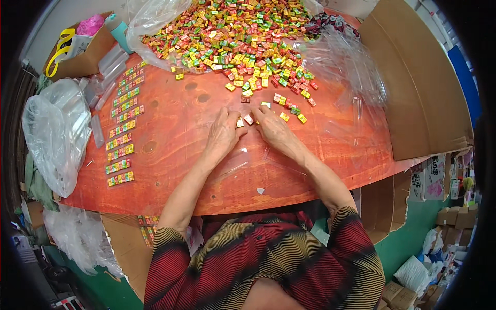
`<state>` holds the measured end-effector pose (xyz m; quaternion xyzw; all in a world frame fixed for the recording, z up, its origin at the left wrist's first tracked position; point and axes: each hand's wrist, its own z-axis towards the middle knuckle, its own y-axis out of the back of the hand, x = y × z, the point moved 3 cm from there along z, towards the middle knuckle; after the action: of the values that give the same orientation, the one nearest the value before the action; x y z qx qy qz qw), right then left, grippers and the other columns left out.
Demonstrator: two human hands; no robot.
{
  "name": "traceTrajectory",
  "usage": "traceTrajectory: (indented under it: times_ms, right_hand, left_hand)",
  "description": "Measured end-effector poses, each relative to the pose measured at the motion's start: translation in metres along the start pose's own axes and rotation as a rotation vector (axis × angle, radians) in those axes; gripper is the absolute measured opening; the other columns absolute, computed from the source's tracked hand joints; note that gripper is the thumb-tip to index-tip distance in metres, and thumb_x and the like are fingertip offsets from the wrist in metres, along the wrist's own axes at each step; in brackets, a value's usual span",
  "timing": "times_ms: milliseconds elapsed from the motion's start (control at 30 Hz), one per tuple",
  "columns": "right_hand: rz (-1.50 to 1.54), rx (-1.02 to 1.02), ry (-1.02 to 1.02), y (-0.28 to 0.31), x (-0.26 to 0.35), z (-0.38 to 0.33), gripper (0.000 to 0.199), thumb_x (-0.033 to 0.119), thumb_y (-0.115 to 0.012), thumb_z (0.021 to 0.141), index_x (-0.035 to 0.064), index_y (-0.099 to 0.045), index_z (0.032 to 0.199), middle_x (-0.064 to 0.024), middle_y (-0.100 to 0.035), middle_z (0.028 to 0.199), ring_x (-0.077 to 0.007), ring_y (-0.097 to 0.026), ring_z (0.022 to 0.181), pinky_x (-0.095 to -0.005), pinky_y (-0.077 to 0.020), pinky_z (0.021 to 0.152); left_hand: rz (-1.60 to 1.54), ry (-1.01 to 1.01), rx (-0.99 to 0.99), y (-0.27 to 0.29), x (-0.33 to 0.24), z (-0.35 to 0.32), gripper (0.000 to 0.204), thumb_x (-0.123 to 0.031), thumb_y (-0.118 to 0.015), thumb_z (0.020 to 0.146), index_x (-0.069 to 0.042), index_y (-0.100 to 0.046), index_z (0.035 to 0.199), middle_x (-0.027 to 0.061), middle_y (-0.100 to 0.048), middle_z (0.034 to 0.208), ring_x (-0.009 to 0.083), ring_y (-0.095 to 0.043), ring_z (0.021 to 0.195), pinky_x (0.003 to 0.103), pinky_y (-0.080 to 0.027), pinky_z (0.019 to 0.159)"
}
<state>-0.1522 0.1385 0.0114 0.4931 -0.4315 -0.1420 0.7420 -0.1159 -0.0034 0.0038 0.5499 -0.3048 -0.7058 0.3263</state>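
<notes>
While both forearms come in from the lower edge of the head view, the left hand (223, 132) and right hand (275, 129) meet near the middle of the round red-brown table (175, 129). Left hand lies palm down, fingers curled loosely, w/ one small wrapped candy (240, 123) at its fingertips; can't tell if it's pinched or just touched. Right hand is also palm down, fingers bent, tips touching a red candy (249, 119) just beside the first; grip unclear too. A flat clear sleeve (235, 163) lies on the table under and between the wrists.

Loose candies (289, 106) in red, yellow, green sit just beyond the fingers, thinning out from the big pile (232, 41) at the far side, which spills from an open clear bag (147, 23). Crumpled clear film (341, 62) lies right of the pile. At the table's left, filled strips (123, 129) of candies lie in a column, roughly parallel, close to each other. Left of them: empty clear sleeves (106, 72) and a puffy plastic bag (57, 132) at the edge. Cardboard box (82, 57) far left holds odds & ends; large cardboard sheet (418, 88) stands at right.
</notes>
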Motion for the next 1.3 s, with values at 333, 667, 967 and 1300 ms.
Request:
traceTrajectory:
  times_ms: [333, 667, 967, 1300]
  right_hand:
    - [-0.004, -0.156, -0.107, 0.023, -0.024, -0.002, 0.028, 0.004, -0.049, 0.078, 0.0072, -0.052, 0.106, -0.0123, -0.052, 0.103, -0.0333, -0.054, 0.091, -0.0403, -0.0456, 0.073]
    - [-0.084, -0.244, 0.082, 0.019, -0.032, 0.005, 0.014, 0.007, -0.048, 0.077, 0.0053, -0.054, 0.090, -0.0127, -0.053, 0.083, -0.0319, -0.054, 0.080, -0.0419, -0.0451, 0.065]
    - [-0.231, -0.270, -0.009, 0.015, -0.027, -0.022, 0.012, 0.008, -0.049, 0.076, 0.0005, -0.053, 0.085, -0.0155, -0.055, 0.082, -0.0312, -0.057, 0.079, -0.0399, -0.0481, 0.060]
    - [-0.349, -0.280, 0.030, 0.000, -0.017, 0.010, 0.015, 0.006, -0.045, 0.077, 0.0050, -0.055, 0.089, -0.0105, -0.055, 0.087, -0.0277, -0.058, 0.074, -0.0370, -0.0490, 0.056]
  left_hand:
    - [0.074, -0.020, 0.018, -0.003, -0.014, 0.010, 0.047, -0.026, -0.072, 0.066, -0.012, -0.057, 0.108, 0.0122, -0.050, 0.091, 0.0295, -0.053, 0.089, 0.040, -0.044, 0.074]
    - [0.075, -0.071, -0.022, -0.017, -0.025, 0.013, 0.031, -0.021, -0.070, 0.068, -0.015, -0.064, 0.098, 0.0087, -0.054, 0.095, 0.0268, -0.054, 0.089, 0.037, -0.045, 0.074]
    - [0.074, -0.059, -0.082, -0.013, -0.013, 0.016, 0.029, -0.022, -0.069, 0.069, -0.014, -0.064, 0.097, 0.0109, -0.050, 0.081, 0.0280, -0.055, 0.077, 0.039, -0.045, 0.065]
    - [0.099, -0.024, -0.091, -0.008, -0.011, 0.016, 0.028, -0.018, -0.068, 0.070, -0.013, -0.064, 0.097, 0.0143, -0.052, 0.086, 0.0305, -0.056, 0.079, 0.039, -0.045, 0.068]
